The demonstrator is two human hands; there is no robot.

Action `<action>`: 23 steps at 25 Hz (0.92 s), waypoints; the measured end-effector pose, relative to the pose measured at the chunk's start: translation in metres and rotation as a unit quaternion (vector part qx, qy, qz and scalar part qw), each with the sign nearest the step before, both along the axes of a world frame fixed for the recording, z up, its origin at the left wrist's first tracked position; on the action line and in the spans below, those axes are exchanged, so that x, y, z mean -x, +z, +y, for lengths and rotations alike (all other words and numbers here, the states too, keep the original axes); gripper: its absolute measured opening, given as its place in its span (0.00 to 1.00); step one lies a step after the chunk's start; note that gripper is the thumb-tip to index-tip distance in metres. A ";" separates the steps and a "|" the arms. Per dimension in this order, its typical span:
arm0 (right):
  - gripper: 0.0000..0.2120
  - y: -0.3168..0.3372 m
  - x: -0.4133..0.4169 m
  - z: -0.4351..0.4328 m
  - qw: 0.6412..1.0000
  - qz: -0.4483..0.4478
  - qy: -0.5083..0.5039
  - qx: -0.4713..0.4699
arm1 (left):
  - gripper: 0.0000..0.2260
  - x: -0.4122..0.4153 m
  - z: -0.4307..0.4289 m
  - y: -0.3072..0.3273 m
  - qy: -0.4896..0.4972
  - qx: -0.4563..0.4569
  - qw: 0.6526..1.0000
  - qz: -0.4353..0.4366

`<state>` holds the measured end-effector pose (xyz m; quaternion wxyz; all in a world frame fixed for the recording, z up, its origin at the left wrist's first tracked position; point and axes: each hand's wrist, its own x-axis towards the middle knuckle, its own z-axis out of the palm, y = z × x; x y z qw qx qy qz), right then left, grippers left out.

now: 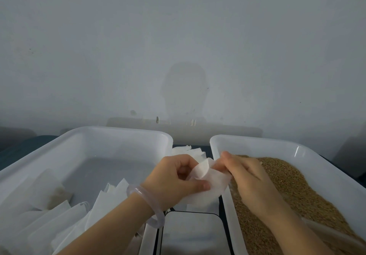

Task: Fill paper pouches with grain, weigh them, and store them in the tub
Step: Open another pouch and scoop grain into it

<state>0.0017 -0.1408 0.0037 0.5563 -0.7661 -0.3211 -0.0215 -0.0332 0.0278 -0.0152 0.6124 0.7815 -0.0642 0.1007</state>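
A tub (85,141) at left holds pouches (65,215), the left hand (174,177) clamps thumb and curled fingers on a pouch (206,183) (above the scale (190,233)), and the right hand (247,175) pinches its other edge beside the grain (297,185).
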 end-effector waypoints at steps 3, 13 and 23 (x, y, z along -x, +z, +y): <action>0.16 0.002 -0.003 -0.006 0.996 0.015 0.020 0.088 | 0.10 0.002 0.000 -0.001 -0.014 -0.054 0.998 0.005; 0.08 0.001 -0.004 -0.014 0.972 -0.044 0.093 0.210 | 0.20 0.005 0.007 0.002 -0.069 -0.191 0.976 0.078; 0.04 0.001 -0.004 -0.017 0.972 -0.072 0.075 0.212 | 0.27 0.006 0.010 0.005 -0.090 -0.184 0.976 0.075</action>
